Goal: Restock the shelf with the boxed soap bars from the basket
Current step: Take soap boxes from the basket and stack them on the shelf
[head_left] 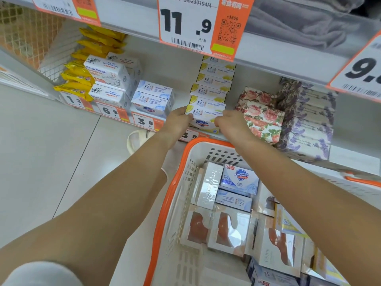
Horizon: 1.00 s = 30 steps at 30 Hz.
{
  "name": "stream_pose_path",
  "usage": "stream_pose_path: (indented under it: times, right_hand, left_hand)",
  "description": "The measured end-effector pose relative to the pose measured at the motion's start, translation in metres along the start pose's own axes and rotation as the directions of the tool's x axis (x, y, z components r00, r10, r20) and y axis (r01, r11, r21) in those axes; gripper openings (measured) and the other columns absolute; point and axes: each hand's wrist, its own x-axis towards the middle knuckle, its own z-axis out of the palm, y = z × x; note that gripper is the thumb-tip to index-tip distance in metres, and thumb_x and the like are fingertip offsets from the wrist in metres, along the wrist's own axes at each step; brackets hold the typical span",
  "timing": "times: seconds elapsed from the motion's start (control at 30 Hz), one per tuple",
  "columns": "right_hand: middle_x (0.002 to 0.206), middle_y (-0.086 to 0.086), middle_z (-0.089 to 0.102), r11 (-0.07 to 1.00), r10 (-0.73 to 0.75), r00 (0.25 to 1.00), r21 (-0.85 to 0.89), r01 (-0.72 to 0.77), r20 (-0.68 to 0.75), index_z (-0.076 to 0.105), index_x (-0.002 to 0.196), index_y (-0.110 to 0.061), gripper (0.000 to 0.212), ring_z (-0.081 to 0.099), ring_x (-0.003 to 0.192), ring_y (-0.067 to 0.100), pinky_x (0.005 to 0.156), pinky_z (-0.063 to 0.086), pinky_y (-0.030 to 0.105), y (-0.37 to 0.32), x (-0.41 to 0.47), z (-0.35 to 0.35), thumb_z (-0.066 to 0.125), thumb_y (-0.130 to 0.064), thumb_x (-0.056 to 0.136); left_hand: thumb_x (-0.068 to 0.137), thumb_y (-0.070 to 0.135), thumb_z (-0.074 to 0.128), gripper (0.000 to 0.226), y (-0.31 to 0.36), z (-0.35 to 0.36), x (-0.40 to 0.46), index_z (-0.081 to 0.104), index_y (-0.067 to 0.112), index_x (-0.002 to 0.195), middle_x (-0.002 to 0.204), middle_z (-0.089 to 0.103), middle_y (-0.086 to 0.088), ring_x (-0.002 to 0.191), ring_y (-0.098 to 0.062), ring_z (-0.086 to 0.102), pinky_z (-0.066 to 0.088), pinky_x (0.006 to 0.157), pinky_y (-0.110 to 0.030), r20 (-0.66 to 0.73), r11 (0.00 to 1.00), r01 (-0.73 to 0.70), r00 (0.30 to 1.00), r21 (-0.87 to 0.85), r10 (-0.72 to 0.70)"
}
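A shop — price tags [186,25] on shelves [268,56], stacked soap boxes [210,91].

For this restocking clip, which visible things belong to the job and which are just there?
In the job:
- left hand and right hand, gripping the yellow soap box
- basket
- boxed soaps in the basket
- shelf

Just there:
- yellow packets
- floral boxes
- price tag

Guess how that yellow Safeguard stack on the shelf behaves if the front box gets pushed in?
The yellow Safeguard stack looks like rigid cartons, so it would likely slide rather than crumple. It is tall and narrow, so upper boxes may shift or tip. Both hands, left hand and right hand, clasp the bottom box, probably steadying it.
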Motion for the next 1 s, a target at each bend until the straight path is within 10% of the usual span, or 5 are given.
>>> stream_pose_path:
  times: [0.2,0.4,0.5,0.67,1.0]
  right_hand:
    - [0.077,0.004,0.038,0.994,0.035,0.995,-0.103,-0.026,0.089,0.047,0.089,-0.007,0.001,0.04,0.075,0.021,0.062,0.035,0.03,-0.001,-0.002,-0.001,0.047,-0.006,0.089]
    - [0.144,0.011,0.043,0.952,-0.1,0.982,-0.273,0.141,0.161,0.04,0.142,-0.011,0.047,0.049,0.123,0.026,0.094,0.043,0.03,0.002,-0.021,-0.009,0.045,-0.014,0.096]
    - [0.134,0.001,0.054,0.951,-0.264,0.961,-0.147,0.273,0.08,0.051,0.134,-0.019,0.038,0.057,0.109,0.016,0.086,0.049,0.031,0.012,-0.054,-0.025,0.047,-0.016,0.096]
    - [0.092,-0.008,0.07,0.921,-0.385,0.908,-0.001,0.39,-0.167,0.065,0.102,-0.027,0.02,0.068,0.085,0.015,0.081,0.054,0.037,0.068,-0.127,-0.058,0.049,-0.016,0.096]
    - [0.098,0.0,0.071,0.936,-0.183,0.933,-0.345,0.069,-0.311,0.068,0.107,-0.023,0.021,0.066,0.089,0.02,0.071,0.052,0.032,0.224,-0.165,-0.114,0.053,-0.02,0.093]
  left_hand:
    - [0.092,-0.002,0.043,0.027,-0.001,0.0,-0.005,0.063,0.012,0.102,0.093,0.064,-0.004,0.074,-0.01,0.057,0.044,0.056,-0.015,0.012,0.998,0.021,1.0,0.057,-0.022]
    - [0.093,0.001,0.049,0.023,0.027,0.002,-0.035,0.059,0.021,0.092,0.097,0.061,0.007,0.089,-0.007,0.056,0.041,0.076,-0.01,-0.057,1.0,-0.007,0.998,-0.021,0.006]
    - [0.09,0.001,0.052,0.037,0.042,0.003,-0.065,0.056,0.011,0.126,0.121,0.061,-0.001,0.113,-0.013,0.056,0.043,0.094,-0.022,-0.212,0.979,-0.196,0.961,-0.063,0.179]
    - [0.09,-0.001,0.053,0.024,0.031,0.037,-0.14,0.064,0.014,0.105,0.09,0.069,0.002,0.084,0.001,0.064,0.048,0.078,-0.015,-0.082,0.909,-0.417,0.906,-0.015,0.415]
    - [0.092,0.013,0.054,0.036,-0.069,0.11,-0.176,0.056,0.012,0.128,0.133,0.055,-0.007,0.118,-0.023,0.054,0.04,0.093,-0.025,0.158,0.762,-0.19,0.981,0.619,0.116]
